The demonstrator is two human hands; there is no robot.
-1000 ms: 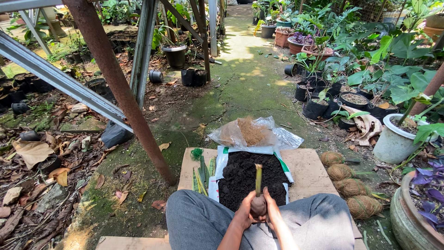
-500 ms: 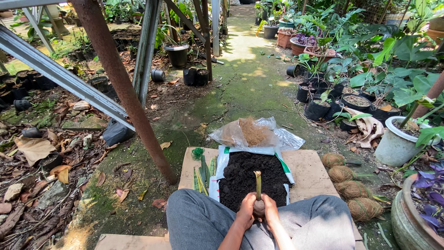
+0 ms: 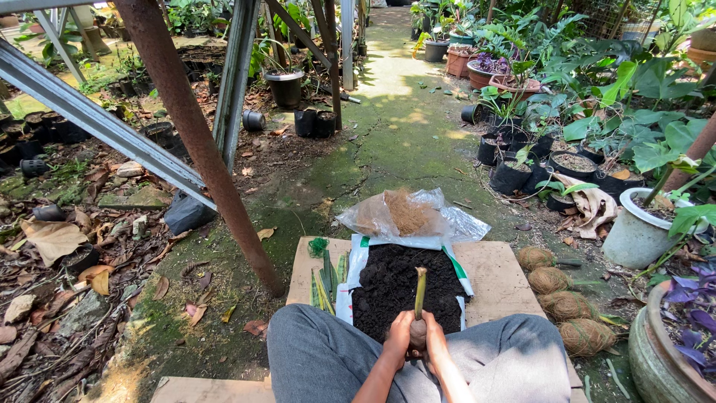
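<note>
Both hands, left hand (image 3: 397, 337) and right hand (image 3: 432, 343), have fingers wrapped and pressed around a soil ball (image 3: 418, 333) at the base of a stem cutting (image 3: 420, 292) that rises straight above the fingertips. Step looks like compacting. Potting soil (image 3: 395, 287) lies just beyond the knuckles; green ties (image 3: 326, 277) sit left of them. Next move calls for an even squeeze with the stem kept upright.

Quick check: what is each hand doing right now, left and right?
Left hand: closed around the soil ball at the base of the plant cutting.
Right hand: closed on the same ball, opposite side.
</note>
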